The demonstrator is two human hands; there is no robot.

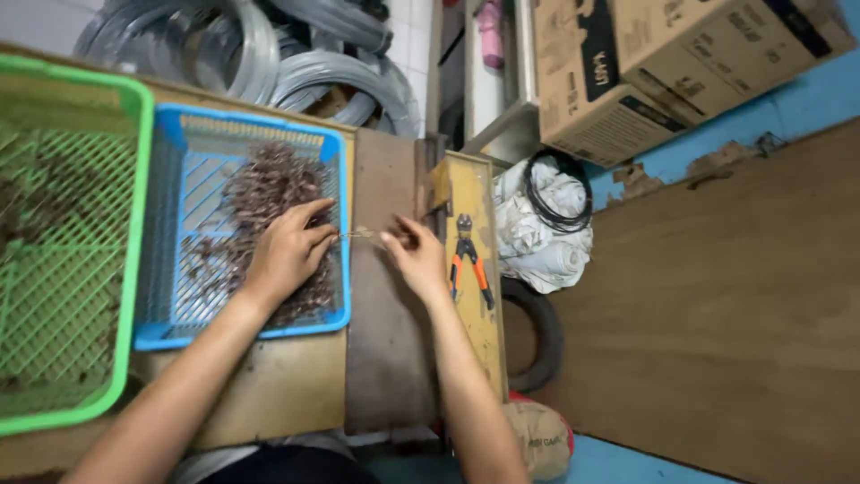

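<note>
My left hand (288,251) rests over the right edge of a blue plastic basket (170,224) that holds a heap of small brown metal pieces (269,193). Its fingertips pinch one end of a thin small wire piece (360,234). My right hand (415,254) pinches the other end, above a grey-brown board (385,358) on the workbench. The two hands are a few centimetres apart with the piece stretched between them.
A green plastic basket (63,242) stands at the left. Orange-handled pliers (468,260) lie on a yellow board right of my right hand. Coils of grey wire (296,54) lie at the back. Cardboard boxes (663,63), white cloth with a black cable and a tyre sit at the right.
</note>
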